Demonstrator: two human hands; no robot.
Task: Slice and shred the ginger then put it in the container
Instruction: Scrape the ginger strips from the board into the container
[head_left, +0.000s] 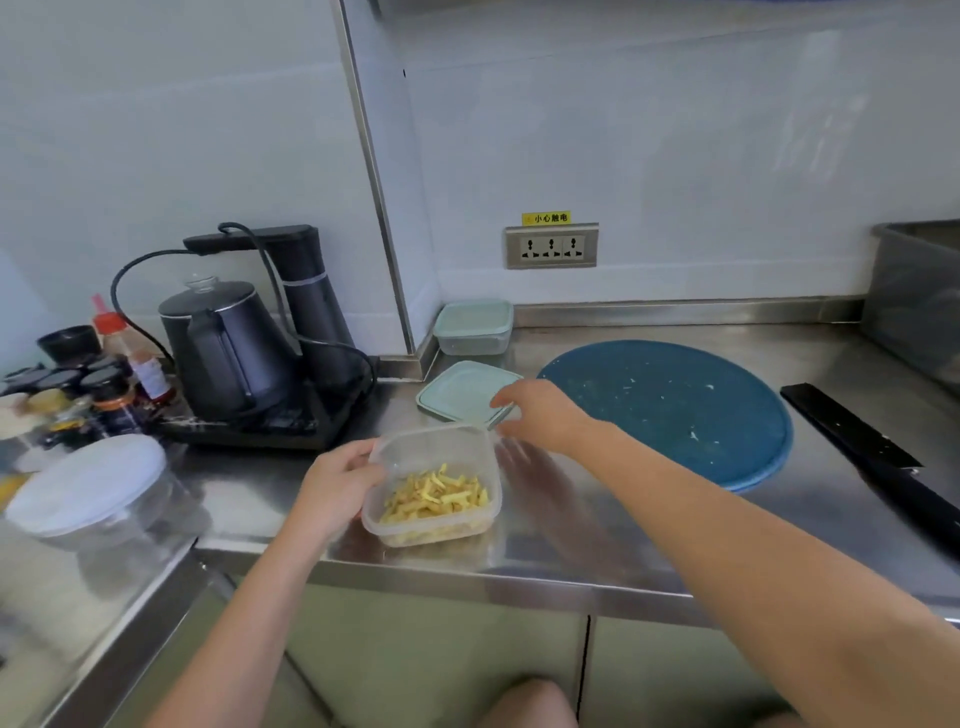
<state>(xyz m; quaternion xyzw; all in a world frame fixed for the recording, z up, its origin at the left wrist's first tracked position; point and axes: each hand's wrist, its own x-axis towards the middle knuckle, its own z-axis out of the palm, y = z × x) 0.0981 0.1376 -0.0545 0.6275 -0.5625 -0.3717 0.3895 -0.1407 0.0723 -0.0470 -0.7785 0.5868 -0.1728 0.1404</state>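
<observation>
Head view looks down on a shiny surface (571, 519); the ginger (436, 496) is cut into thin yellow sticks and lies in a clear tub (431, 441) near the front edge. The left hand (337, 483) grips the tub's left wall, thumb at the rim; the right hand (540, 415) is apart from it, fingers loose and spread, over the near corner of a pale green lid (457, 389) — I cannot tell if it touches the lid. The blue board (665, 410) has only tiny bits on it; the knife (878, 457) lies to the right of the board, and no hand holds it; so the job looks nearly done. The tub is likely light, thin and a bit bendy, and it could slide on the smooth metal — best to hold it by its side walls and not squeeze hard; the ginger sticks look small, light and damp, so they may cling to fingers.
</observation>
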